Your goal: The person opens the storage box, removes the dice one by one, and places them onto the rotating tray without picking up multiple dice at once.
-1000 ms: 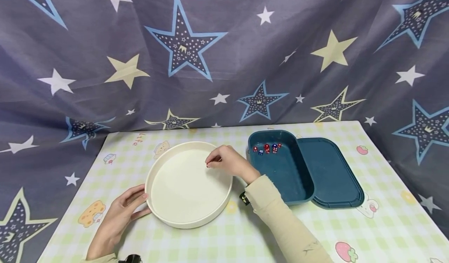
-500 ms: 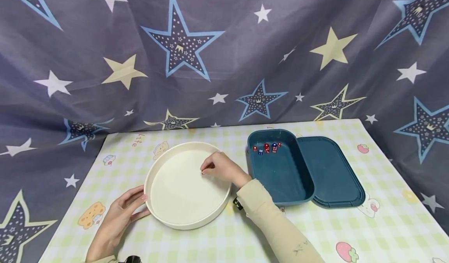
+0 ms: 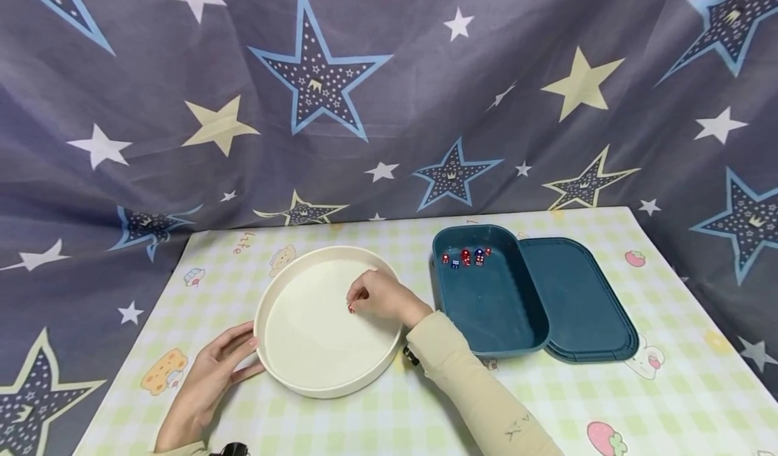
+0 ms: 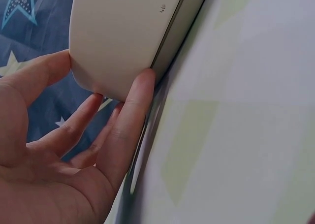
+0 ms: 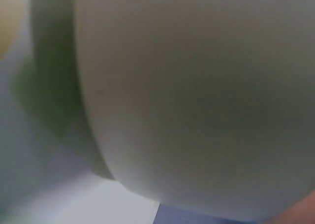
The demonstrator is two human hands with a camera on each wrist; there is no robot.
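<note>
My right hand (image 3: 381,297) pinches a small red die (image 3: 351,309) between thumb and fingertips, low over the floor of a round cream tray (image 3: 304,358). Most of the right wrist view is filled by a blurred pale wall (image 5: 187,96), and the die is not seen there. At the left side of the tray, my left hand (image 3: 214,368) rests its fairly straight fingers and thumb against the outer wall. The left wrist view shows those fingertips touching the wall of the tray (image 4: 118,42), which carries dark lettering.
A dark teal box (image 3: 486,314) stands right of the tray, with several red and blue dice (image 3: 466,257) near its far end. Its matching lid (image 3: 586,300) lies partly under the box's right side. A checked cloth (image 3: 687,348) covers the table, and a starry curtain (image 3: 389,132) hangs behind.
My right hand has moved a little left and toward me over the tray, the die still pinched. My left hand keeps its place at the tray's side.
</note>
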